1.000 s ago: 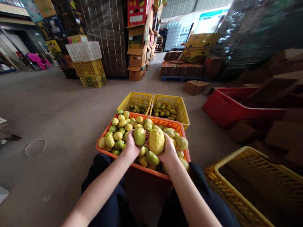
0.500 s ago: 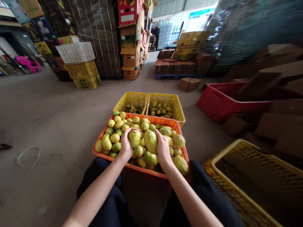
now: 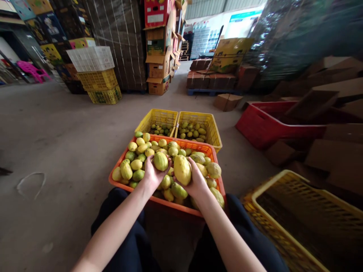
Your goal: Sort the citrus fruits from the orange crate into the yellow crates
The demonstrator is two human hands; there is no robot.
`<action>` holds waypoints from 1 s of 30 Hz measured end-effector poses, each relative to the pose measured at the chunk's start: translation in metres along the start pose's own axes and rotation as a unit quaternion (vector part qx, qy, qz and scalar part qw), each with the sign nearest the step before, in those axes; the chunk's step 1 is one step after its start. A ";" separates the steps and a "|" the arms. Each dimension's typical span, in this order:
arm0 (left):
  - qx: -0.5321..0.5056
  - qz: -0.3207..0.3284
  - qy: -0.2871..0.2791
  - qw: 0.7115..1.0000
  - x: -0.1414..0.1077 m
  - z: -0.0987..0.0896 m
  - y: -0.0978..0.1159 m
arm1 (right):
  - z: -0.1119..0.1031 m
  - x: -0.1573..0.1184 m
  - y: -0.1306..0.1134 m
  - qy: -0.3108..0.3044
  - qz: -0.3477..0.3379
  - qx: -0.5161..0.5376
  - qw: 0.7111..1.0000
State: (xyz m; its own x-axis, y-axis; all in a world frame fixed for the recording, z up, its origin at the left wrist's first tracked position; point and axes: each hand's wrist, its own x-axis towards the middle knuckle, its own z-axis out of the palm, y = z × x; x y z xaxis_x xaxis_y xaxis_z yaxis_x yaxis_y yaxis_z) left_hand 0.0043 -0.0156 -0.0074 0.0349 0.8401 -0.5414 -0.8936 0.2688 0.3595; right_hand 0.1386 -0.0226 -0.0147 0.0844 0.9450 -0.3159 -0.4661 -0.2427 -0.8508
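My left hand (image 3: 152, 176) cradles a rounded yellow-green lemon (image 3: 160, 161) from below, fingers curled round its far side. In my right hand (image 3: 197, 182) sits a longer, bumpy, yellower lemon (image 3: 182, 170), gripped from its right and underneath. Both are held side by side, a small gap apart, above an orange crate (image 3: 172, 207) heaped with lemons (image 3: 136, 164) of mixed green and yellow. The crate stands between my knees. My forearms and hands hide part of the heap.
Two yellow crates (image 3: 214, 130) with fewer lemons adjoin the orange crate's far side. At right are a large yellow crate (image 3: 272, 185) and a red crate (image 3: 255, 122) among flattened cardboard. Stacked boxes (image 3: 157, 70) and crates (image 3: 98, 79) stand farther back.
Both hands have rolled so the palms face more upward beneath the lemons. The lemons have turned, and the right one shows a yellower side. Both remain held.
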 end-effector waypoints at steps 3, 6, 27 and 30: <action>-0.013 -0.029 0.010 0.999 0.000 0.001 0.001 | -0.002 0.001 -0.001 -0.041 0.156 0.064 0.985; -0.018 -0.058 0.015 0.998 -0.001 0.004 0.001 | 0.000 0.002 0.000 -0.032 0.158 0.102 0.982; 0.191 0.273 -0.091 0.939 -0.007 0.001 -0.011 | 0.002 -0.009 -0.015 0.050 -0.074 0.053 0.995; 0.231 0.323 -0.100 0.912 -0.010 0.000 -0.011 | -0.001 -0.008 -0.007 0.073 -0.214 -0.057 0.972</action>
State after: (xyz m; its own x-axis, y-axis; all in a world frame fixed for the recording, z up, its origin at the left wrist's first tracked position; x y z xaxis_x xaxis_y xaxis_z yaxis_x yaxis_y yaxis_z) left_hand 0.0136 -0.0264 -0.0057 -0.3098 0.9503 0.0290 -0.4747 -0.1811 0.8613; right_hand 0.1425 -0.0289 -0.0065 0.3771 0.9257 0.0288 -0.2612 0.1362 -0.9556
